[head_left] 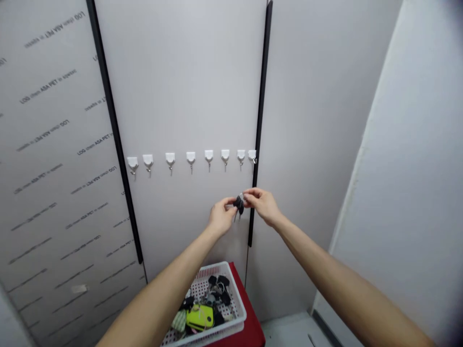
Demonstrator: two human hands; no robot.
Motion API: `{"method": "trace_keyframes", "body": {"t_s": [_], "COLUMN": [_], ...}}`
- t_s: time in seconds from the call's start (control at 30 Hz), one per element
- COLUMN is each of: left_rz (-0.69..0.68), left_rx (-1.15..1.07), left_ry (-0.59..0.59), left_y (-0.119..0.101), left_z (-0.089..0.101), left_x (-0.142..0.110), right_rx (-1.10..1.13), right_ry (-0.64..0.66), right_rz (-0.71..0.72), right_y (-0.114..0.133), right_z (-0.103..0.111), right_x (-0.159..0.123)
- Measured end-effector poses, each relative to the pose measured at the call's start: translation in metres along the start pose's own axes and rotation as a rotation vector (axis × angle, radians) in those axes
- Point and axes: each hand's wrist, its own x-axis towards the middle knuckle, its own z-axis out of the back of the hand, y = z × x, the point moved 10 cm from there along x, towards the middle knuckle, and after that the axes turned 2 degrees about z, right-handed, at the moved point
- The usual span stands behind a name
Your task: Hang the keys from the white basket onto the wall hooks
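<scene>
My left hand [220, 217] and my right hand [263, 205] are raised in front of a grey wall panel, and their fingertips pinch a small bunch of dark keys [238, 205] between them. Just above, a row of several white adhesive hooks [191, 159] is stuck to the panel, all bare. The rightmost hook [252, 155] is the one nearest to my right hand.
Below my arms, a white perforated basket [237, 301] holds several keys and fobs, among them a yellow-green one [199, 315]. It rests on a red stand [249, 332]. Black vertical strips [260, 120] divide the wall panels. A white wall closes in on the right.
</scene>
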Motion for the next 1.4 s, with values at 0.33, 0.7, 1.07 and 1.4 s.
{"method": "trace_keyframes", "body": {"t_s": [0.33, 0.7, 1.07, 1.4], "left_rz": [-0.051, 0.093, 0.016, 0.194], "left_rx": [0.049, -0.043, -0.015, 0.333], "left_ry": [-0.046, 0.020, 0.059, 0.137], "left_y": [-0.078, -0.036, -0.045, 0.100], "left_z": [-0.032, -0.038, -0.035, 0.008], "left_x": [0.055, 0.049, 0.045, -0.046], "right_rx": [-0.086, -0.327, -0.490, -0.706], "right_ry": [-0.347, -0.304, -0.365, -0.094], "right_rz": [0.089, 0.044, 0.131, 0.320], "right_y": [0.055, 0.023, 0.040, -0.012], "right_z": [0.073, 0.062, 0.064, -0.002], "right_x": [0.070, 0.080, 0.091, -0.020]}}
